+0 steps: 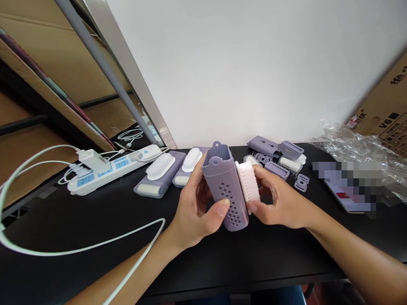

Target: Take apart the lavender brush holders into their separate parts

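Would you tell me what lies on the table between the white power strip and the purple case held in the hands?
In the head view, two assembled purple brush units with white tops lie side by side between the power strip and the held purple case.

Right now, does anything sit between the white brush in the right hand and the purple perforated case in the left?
Nothing visible does. The white brush in the right hand already lies against the side of the purple case, which the left hand grips.
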{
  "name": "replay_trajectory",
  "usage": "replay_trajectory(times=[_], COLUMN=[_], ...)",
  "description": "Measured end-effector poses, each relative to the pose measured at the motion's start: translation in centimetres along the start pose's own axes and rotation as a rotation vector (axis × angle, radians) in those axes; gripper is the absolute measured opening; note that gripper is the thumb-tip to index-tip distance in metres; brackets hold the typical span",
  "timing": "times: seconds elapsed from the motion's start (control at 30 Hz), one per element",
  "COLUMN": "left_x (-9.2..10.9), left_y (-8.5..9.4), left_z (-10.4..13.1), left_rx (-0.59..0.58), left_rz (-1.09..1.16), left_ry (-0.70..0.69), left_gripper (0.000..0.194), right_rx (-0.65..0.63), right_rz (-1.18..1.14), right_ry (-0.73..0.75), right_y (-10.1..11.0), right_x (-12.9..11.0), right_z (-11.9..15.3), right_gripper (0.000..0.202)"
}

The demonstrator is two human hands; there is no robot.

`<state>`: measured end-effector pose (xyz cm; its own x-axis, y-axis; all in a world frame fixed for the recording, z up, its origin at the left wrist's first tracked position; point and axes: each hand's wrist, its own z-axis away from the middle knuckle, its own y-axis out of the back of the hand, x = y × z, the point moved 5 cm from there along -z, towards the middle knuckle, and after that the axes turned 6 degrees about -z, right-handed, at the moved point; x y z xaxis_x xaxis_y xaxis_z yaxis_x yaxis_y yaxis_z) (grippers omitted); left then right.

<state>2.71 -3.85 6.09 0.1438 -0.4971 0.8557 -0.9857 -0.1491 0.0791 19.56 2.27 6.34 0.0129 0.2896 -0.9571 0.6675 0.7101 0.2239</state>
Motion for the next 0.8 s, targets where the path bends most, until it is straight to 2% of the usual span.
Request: replay_trajectory(times=[0.13,0.23,0.37,0.5,0.6,0.7,0.8], left_x=[-0.2,-0.5,-0.4,-0.7,-1.4,-2.0,-2.3], left_y=[0.1,0.2,0.6,1.0,1.0,1.2,1.2], left_z=[-0.1,0.0,0.1,-0.2,-0.6,-0.8,-0.9], left_rx=[-0.004,-0.059,-0.086,-0.047,-0.018,0.029,0.054], left_rz=[0.055,0.134,0.212,0.195,0.186,0.193,0.207], left_ry=[-0.009,0.009,0.035,0.072,0.135,0.197,0.222], left_gripper=[0.066,0.054,0.06,0.061,0.058,0.054,0.053], right_rx=[-0.013,0.018,0.103,0.088,0.129,0.258,0.446], right_rz=[0.017,-0.032,-0.09,-0.102,-0.099,-0.059,0.045], right_ry=[0.018,0.003,-0.032,-0.004,0.004,-0.01,-0.014], right_y=[0.1,1.1,2.6,2.3,2.6,4.8,8.5], right_x=[-0.1,0.6,1.3,1.2,1.3,1.6,2.0], right_z=[0.0,-0.4,-0.7,-0.5,-0.6,-1.1,-1.3], right_gripper=[0.043,0.04,0.04,0.042,0.043,0.044,0.045])
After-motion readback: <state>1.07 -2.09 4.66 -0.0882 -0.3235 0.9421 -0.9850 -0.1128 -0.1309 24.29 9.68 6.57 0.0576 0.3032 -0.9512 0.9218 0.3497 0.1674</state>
